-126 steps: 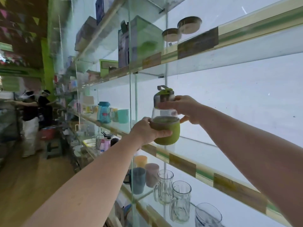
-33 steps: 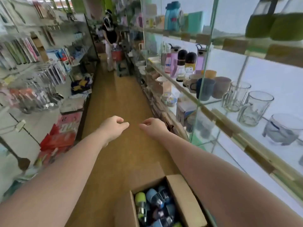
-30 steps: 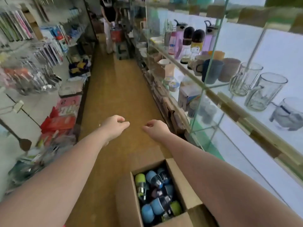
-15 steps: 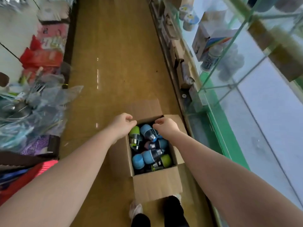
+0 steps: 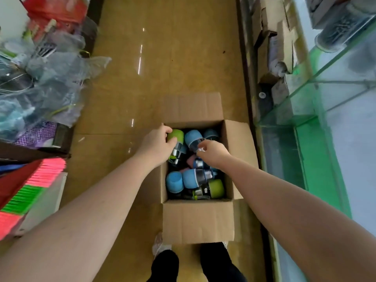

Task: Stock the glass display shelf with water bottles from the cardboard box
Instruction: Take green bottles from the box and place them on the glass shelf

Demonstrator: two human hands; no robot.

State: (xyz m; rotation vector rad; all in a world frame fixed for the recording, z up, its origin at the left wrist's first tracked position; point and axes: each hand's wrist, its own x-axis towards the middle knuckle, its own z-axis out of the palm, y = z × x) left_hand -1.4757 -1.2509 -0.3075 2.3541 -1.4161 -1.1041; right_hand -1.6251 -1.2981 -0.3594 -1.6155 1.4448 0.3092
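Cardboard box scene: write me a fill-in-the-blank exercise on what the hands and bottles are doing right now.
1. The left hand grips a bottle whose base is ____ in colour.
2. The right hand pinches the top of a ____ bottle.
3. The bottles lie loose inside an open ____ box on the floor.
4. The glass shelf stands on the person's ____ side.

Missing words: green; blue; cardboard; right

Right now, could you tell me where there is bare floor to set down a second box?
Bare floor lies beyond the cardboard box, and left of it toward the bagged goods. The right is crowded: flat cartons line the glass shelf. Both the left hand and right hand are in the box.
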